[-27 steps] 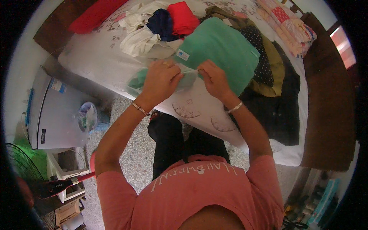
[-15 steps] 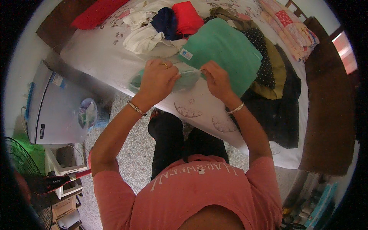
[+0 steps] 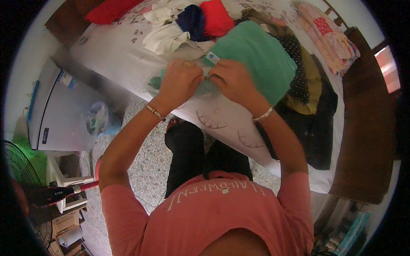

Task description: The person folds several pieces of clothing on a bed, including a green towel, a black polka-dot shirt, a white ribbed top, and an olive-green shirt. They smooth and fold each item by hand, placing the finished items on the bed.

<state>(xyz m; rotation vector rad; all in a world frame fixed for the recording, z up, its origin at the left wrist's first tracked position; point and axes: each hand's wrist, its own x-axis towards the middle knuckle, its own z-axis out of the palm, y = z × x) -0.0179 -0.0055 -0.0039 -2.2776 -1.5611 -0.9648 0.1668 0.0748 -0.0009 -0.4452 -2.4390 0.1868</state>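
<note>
Over the near edge of the bed, my left hand (image 3: 179, 83) and my right hand (image 3: 235, 82) are close together, fingertips pinching a thin see-through plastic bag (image 3: 206, 88). Something green shows through the bag left of my left hand. A folded green cloth (image 3: 260, 57) with a small white label (image 3: 212, 57) lies just beyond my right hand, which covers part of its near edge. My fingers hide the exact spot where they grip the bag.
Piled beyond are white clothes (image 3: 166, 38), a navy cloth (image 3: 191, 23) and a red one (image 3: 217, 18). Black, olive and dotted garments lie right on the bed (image 3: 226, 115). A small fridge (image 3: 64, 115), a bin (image 3: 104, 121) and a fan (image 3: 19, 166) stand left.
My right hand has moved left to meet my left hand, and the stretched bag edge between them has shortened. Both hands still grip the bag.
</note>
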